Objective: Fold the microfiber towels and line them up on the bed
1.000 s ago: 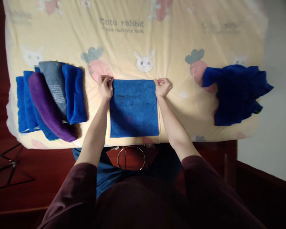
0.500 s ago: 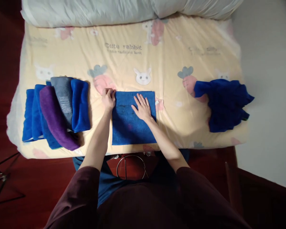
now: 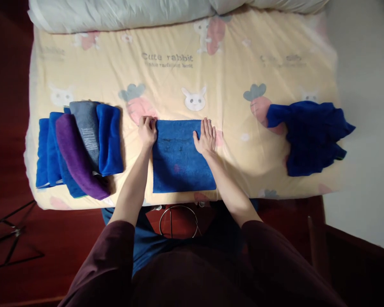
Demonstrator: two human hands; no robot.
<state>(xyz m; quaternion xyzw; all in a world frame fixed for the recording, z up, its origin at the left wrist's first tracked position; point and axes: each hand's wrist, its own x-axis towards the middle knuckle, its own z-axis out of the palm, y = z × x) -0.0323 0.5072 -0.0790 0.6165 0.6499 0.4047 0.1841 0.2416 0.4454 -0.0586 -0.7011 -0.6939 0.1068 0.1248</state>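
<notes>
A blue towel lies flat as a rough square on the patterned bed sheet, in front of my body. My left hand is closed at its far left corner, the fingers pinching the edge there. On the far right corner rests my right hand, palm down with the fingers stretched out. Off to the left lie several folded towels: a purple one, a grey one with lettering, and blue ones. A crumpled blue cloth heap lies at the right.
A rolled pale quilt runs along the far side of the bed. Below the near edge is a round metal ring frame between my legs. Thin dark stand legs are on the floor at the left, and a pale wall borders the right.
My right hand has slid right across the blue towel to its far right corner. My left hand stays at the left corner. The view has shifted slightly.
</notes>
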